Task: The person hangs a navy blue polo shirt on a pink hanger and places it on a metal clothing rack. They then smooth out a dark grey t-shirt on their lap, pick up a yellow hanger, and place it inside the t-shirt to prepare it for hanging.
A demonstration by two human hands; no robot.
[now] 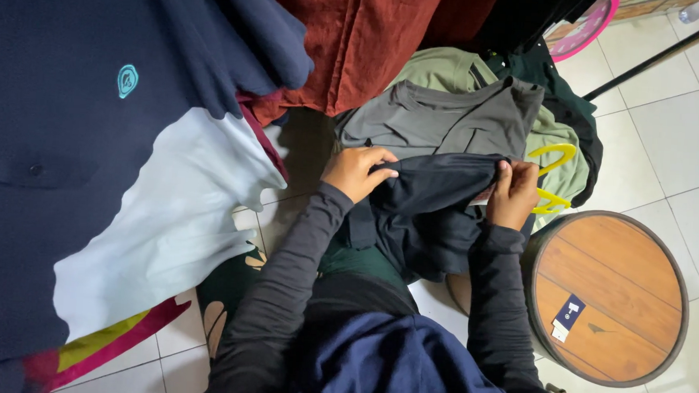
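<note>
A dark garment (pixel 429 201) is being held up between both hands, low over a pile of clothes on the tiled floor (pixel 672 118). Its upper edge is being pinched by the left hand (pixel 356 171), fingers curled over the cloth and pressed together against the thumb. The other end is being gripped by the right hand (pixel 514 193), fingers closed on the fabric, with a bit of pale label showing just under them. The rest of the garment is hanging down in folds between the two black sleeves.

Just behind it, a grey shirt (pixel 441 118) is lying spread over a pale green one (pixel 444 70). A yellow hanger (pixel 554 163) is being partly covered by the right hand. A round wooden stool (pixel 611 298) is standing just beside the right forearm. A rust-red cloth (pixel 358 37) is hanging above, and a navy shirt (pixel 60 86) is filling the left side.
</note>
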